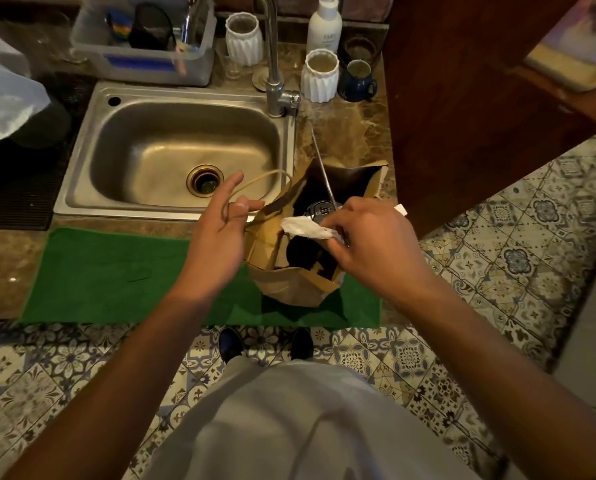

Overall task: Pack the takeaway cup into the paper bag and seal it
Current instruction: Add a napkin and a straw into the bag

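Note:
A brown paper bag (289,285) stands open on the green mat (116,278) at the counter's front edge. Inside it I see the dark lid of the takeaway cup (319,210), with a thin straw (320,157) sticking up and back out of the bag. My left hand (217,237) is at the bag's left side, thumb and fingers hooking its string handle (255,180). My right hand (369,244) hovers over the bag's mouth, pinching a white paper napkin (305,230) above the cup.
A steel sink (182,150) with a tap (275,64) lies behind the bag. Two white ribbed cups (319,76), a blue mug (357,81), a white bottle (324,26) and a plastic tub (144,39) stand further back. A wooden cabinet (462,98) rises on the right.

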Action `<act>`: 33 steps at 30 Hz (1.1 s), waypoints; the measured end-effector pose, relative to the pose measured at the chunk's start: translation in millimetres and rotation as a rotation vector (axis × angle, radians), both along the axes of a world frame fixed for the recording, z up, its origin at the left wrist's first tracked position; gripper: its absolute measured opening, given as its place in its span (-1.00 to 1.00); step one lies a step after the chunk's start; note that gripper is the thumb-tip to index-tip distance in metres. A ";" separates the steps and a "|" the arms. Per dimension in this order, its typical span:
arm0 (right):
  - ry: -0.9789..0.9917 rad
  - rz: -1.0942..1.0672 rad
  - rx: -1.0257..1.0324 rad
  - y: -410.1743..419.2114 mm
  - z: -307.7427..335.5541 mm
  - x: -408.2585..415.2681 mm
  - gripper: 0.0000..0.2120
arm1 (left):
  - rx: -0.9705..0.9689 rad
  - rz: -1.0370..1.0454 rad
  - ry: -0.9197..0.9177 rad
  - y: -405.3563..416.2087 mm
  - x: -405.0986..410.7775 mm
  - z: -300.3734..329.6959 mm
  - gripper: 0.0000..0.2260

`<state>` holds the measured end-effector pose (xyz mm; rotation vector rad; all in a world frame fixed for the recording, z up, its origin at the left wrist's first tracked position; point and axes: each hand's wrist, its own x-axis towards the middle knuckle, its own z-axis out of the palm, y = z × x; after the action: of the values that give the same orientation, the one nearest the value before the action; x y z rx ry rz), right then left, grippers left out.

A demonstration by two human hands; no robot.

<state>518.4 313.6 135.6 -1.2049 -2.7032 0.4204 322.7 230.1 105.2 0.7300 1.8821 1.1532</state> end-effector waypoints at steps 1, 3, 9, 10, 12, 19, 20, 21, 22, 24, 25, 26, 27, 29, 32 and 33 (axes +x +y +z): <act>-0.011 0.010 -0.005 0.2 2.0 -0.6 -0.76 | 0.000 0.000 0.001 -0.5 -0.6 1.5 -0.67; -0.038 0.025 -0.029 1.6 5.3 -0.4 -0.73 | 0.002 -0.009 0.003 -2.4 -1.1 4.2 -0.66; -0.089 0.092 -0.113 7.9 12.7 3.5 -0.72 | 0.010 -0.031 -0.004 -6.5 0.9 5.0 -0.65; -0.108 0.121 -0.119 8.0 12.8 4.5 -0.72 | 0.013 -0.033 -0.008 -6.9 1.1 4.9 -0.65; -0.143 0.191 -0.144 7.5 12.6 6.6 -0.72 | 0.015 -0.040 -0.006 -7.6 1.2 4.7 -0.65; -0.024 0.170 -0.164 10.3 12.8 10.5 -0.81 | 0.020 -0.055 0.003 -8.0 0.6 6.0 -0.64; 0.003 0.150 -0.162 10.3 13.7 11.2 -0.81 | 0.021 -0.061 0.005 -8.5 0.5 5.9 -0.64; 0.050 0.138 -0.183 9.2 15.7 12.3 -0.83 | 0.023 -0.067 0.008 -9.0 0.6 5.5 -0.64; 0.123 0.125 -0.236 7.2 18.3 13.9 -0.84 | 0.027 -0.071 0.008 -9.6 1.0 5.1 -0.64; 0.313 0.078 -0.432 3.4 26.0 17.4 -0.87 | 0.038 -0.064 0.008 -10.3 2.0 3.5 -0.64; 0.413 0.052 -0.538 1.2 31.1 18.9 -0.88 | 0.040 -0.064 0.014 -10.6 2.2 2.4 -0.64; 0.510 0.031 -0.633 -0.8 35.8 19.5 -0.86 | 0.040 -0.067 0.023 -10.7 2.2 1.2 -0.64; 0.607 0.008 -0.726 -2.1 40.0 20.5 -0.80 | 0.037 -0.070 0.030 -10.7 2.3 0.8 -0.64; 0.800 -0.027 -0.980 0.0 45.2 24.2 -0.69 | 0.030 -0.077 0.039 -10.4 2.9 1.3 -0.64; 0.923 0.068 -1.218 7.0 44.2 31.3 -0.70 | 0.027 -0.087 0.044 -10.0 4.6 3.8 -0.64; 0.914 0.116 -1.208 7.8 42.0 33.0 -0.75 | 0.027 -0.089 0.047 -9.9 5.1 4.7 -0.64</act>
<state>551.4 321.4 177.6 -0.6364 -1.5830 2.1397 327.8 220.3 109.9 0.8537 1.8563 1.1155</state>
